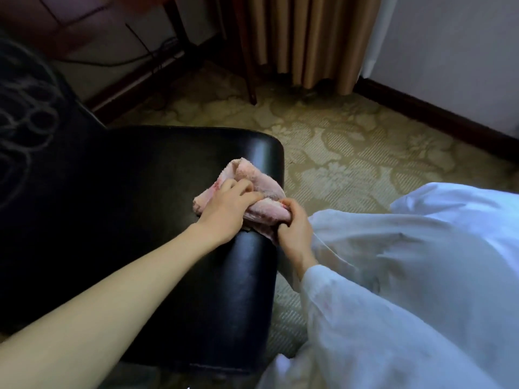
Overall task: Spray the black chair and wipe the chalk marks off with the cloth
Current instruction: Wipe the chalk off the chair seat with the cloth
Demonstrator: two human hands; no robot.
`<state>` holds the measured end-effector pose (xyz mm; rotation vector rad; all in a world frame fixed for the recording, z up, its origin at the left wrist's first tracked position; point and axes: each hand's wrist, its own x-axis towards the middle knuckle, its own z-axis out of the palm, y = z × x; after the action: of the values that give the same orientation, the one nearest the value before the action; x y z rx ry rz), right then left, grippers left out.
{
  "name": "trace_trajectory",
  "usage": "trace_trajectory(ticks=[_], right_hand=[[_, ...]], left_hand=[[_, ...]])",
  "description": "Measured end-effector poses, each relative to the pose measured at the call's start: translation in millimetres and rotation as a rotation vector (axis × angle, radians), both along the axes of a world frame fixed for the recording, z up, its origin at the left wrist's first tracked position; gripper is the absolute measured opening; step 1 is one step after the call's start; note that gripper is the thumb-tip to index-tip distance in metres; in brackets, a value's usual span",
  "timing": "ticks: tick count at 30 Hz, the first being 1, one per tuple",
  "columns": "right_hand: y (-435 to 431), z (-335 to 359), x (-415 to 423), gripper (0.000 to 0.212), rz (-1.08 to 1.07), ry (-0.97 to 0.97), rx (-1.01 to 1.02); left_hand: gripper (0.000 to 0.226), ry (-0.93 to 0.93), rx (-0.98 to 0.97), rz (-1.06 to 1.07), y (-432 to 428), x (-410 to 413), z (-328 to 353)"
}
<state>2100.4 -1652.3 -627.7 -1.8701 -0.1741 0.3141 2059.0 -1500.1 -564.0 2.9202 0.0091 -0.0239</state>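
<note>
The black leather chair (134,192) fills the left and middle of the head view. White chalk loops (25,127) cover its backrest at far left. A pink cloth (252,181) lies bunched on the seat's right side, above the near armrest. My left hand (227,209) lies on top of the cloth with its fingers curled into the fabric. My right hand (295,228) grips the cloth's near right end at the edge of the armrest. No spray bottle is in view.
Patterned beige carpet (351,153) spreads to the right of the chair. A white garment (421,276) covers the lower right. Tan curtains (314,37) hang at the back, with a dark wooden furniture leg (250,74), cables and a dark skirting board (435,113) along the walls.
</note>
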Motion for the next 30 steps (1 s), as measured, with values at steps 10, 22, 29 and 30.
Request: trace_trajectory(ticks=[10, 22, 29, 30], right_hand=[[-49.1, 16.0, -209.8, 0.057, -0.128, 0.183, -0.004], [-39.9, 43.3, -262.0, 0.045, 0.323, -0.303, -0.285], [-31.3, 36.7, -246.9, 0.050, 0.253, -0.319, -0.319], [-31.2, 35.6, -244.0, 0.051, 0.239, -0.322, -0.322]], left_hand=[[0.041, -0.021, -0.011, -0.121, -53.3, -196.5, 4.7], [0.053, -0.147, -0.025, 0.191, -35.0, -306.7, 11.4], [0.045, -0.131, -0.060, 0.251, -39.3, -289.9, 7.3], [0.045, -0.121, -0.059, 0.264, -39.8, -287.2, 4.2]])
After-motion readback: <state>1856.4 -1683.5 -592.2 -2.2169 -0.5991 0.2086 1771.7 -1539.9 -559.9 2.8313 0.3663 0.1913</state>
